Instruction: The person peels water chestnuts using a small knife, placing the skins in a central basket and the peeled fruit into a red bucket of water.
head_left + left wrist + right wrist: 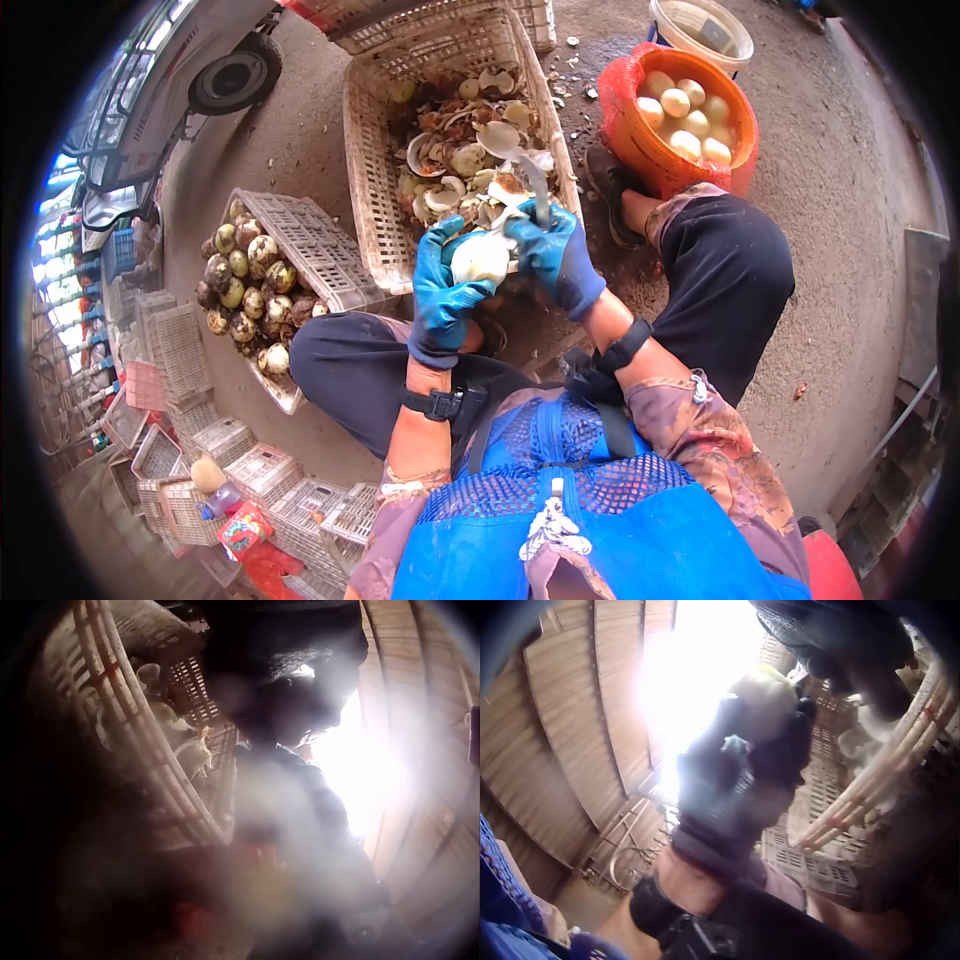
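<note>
In the head view my left hand point(440, 295), in a teal glove, grips a pale peeled round vegetable or fruit point(480, 258) from its left and below. Close on its right, my right hand point(555, 255) has its gloved fingers curled round the lower end of a curved blade tool point(538, 185), which points up and away. The right wrist view shows the pale piece point(761, 697) against the fingers of my left hand point(739, 772). Dark blur and glare hide finger detail in the left wrist view.
A crate point(362, 150) of peelings lies beyond my hands. Unpeeled round produce point(250, 270) fills a tilted crate at left. An orange tub point(620, 130) of peeled pieces in liquid and a white bucket point(735, 28) stand at upper right. Stacked crates point(175, 350) are lower left.
</note>
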A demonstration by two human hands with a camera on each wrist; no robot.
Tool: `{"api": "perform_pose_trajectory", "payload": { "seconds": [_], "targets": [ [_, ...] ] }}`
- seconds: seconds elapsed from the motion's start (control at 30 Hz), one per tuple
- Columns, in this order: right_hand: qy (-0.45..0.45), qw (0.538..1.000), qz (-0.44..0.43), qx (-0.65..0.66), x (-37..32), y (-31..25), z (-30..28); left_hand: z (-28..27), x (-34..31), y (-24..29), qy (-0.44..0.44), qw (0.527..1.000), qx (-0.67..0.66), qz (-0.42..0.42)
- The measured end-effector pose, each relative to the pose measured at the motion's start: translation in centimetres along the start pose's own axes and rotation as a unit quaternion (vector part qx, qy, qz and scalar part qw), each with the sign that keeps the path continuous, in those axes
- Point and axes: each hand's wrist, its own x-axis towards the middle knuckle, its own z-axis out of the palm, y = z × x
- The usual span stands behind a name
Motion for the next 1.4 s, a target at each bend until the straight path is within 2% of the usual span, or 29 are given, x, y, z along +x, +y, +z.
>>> {"api": "perform_pose_trajectory", "payload": {
  "seconds": [0.07,0.1,0.2,0.23,0.3,0.33,0.37,0.47,0.5,0.6,0.63,0.73,0.77,0.8,0.83,0.87,0.93,1.0,1.03,1.13,1.23,1.27,1.3,1.4],
  "targets": [
    [0.033,0.998,-0.017,-0.049,1.7,2.0,-1.9,0.4,0.0,0.0,-0.019,0.998,-0.063,0.002],
    [0.048,0.986,-0.072,-0.14,1.9,2.5,-2.0,0.4,-0.1,0.0,-0.027,0.996,-0.087,0.004],
    [0.046,0.996,-0.051,-0.057,0.9,2.7,-2.1,0.7,0.0,0.2,0.024,0.999,0.008,0.047],
    [0.031,0.997,0.063,0.042,-0.8,-0.9,-0.8,0.2,0.2,-0.3,0.034,0.995,0.06,0.07],
    [-0.105,0.985,-0.054,-0.125,-1.6,-2.1,-1.0,-0.4,0.4,-1.1,0.042,0.984,0.141,0.103],
    [-0.117,0.991,-0.022,-0.063,-1.7,-1.9,-0.3,-0.5,0.5,-1.3,0.045,0.975,0.181,0.119],
    [-0.126,0.992,0.012,-0.001,-1.8,-1.7,0.4,-0.3,0.3,-1.6,0.069,0.971,0.195,0.119],
    [-0.128,0.988,-0.064,0.052,-2.5,-0.5,1.2,0.7,0.1,-1.3,0.083,0.94,0.293,0.152],
    [-0.113,0.992,-0.022,0.052,-2.2,-0.3,1.3,0.1,0.4,-1.4,0.064,0.912,0.357,0.194],
    [-0.112,0.991,0.017,0.07,-1.5,0.2,0.0,-0.3,0.4,-1.7,0.022,0.848,0.452,0.276],
    [-0.072,0.996,0.01,0.054,-1.5,0.5,0.4,-0.3,0.3,-2.1,0.022,0.852,0.457,0.252],
    [0.017,0.999,0.031,0.029,-0.8,1.6,-0.3,0.4,0.0,-3.4,0.024,0.956,0.24,0.169],
    [-0.011,0.996,0.079,0.048,-0.9,1.4,-1.3,0.2,0.0,-3.4,0.039,0.962,0.227,0.148],
    [-0.02,0.995,0.083,0.047,-1.0,0.9,-1.7,0.3,0.0,-2.6,0.031,0.991,0.11,0.067],
    [-0.03,0.995,0.088,0.046,-1.1,0.5,-1.9,0.6,-0.2,-1.7,0.021,0.999,-0.022,0.028],
    [-0.041,0.994,0.094,0.045,-1.2,0.3,-2.0,0.7,-0.4,-1.0,0.012,0.988,-0.153,-0.011],
    [-0.041,0.996,0.073,0.03,-1.2,0.3,-1.6,-0.7,-0.3,-1.0,-0.019,0.963,-0.26,-0.067],
    [-0.055,0.997,0.036,0.043,-1.2,0.0,-1.5,-1.4,0.0,-1.0,-0.051,0.914,-0.383,-0.127],
    [-0.065,0.994,0.048,0.078,-1.2,-0.2,-1.2,-1.4,0.1,-1.1,-0.078,0.877,-0.447,-0.157],
    [-0.134,0.983,0.007,0.123,-2.2,-1.6,0.3,-0.7,-0.1,-1.2,-0.027,0.868,-0.467,-0.168],
    [-0.126,0.989,-0.026,0.07,-2.7,-2.2,0.9,-0.6,0.0,-2.1,0.068,0.898,-0.397,-0.179],
    [-0.124,0.99,-0.046,0.056,-2.8,-2.2,1.0,-0.9,-0.1,-2.5,0.07,0.903,-0.38,-0.186],
    [-0.122,0.985,-0.118,-0.019,-2.0,-0.4,0.6,-1.2,-0.2,-3.0,0.071,0.909,-0.363,-0.193],
    [-0.084,0.952,-0.237,-0.173,-1.6,0.3,0.2,-1.2,-0.2,-3.1,0.042,0.913,-0.346,-0.211]
  ]
}}
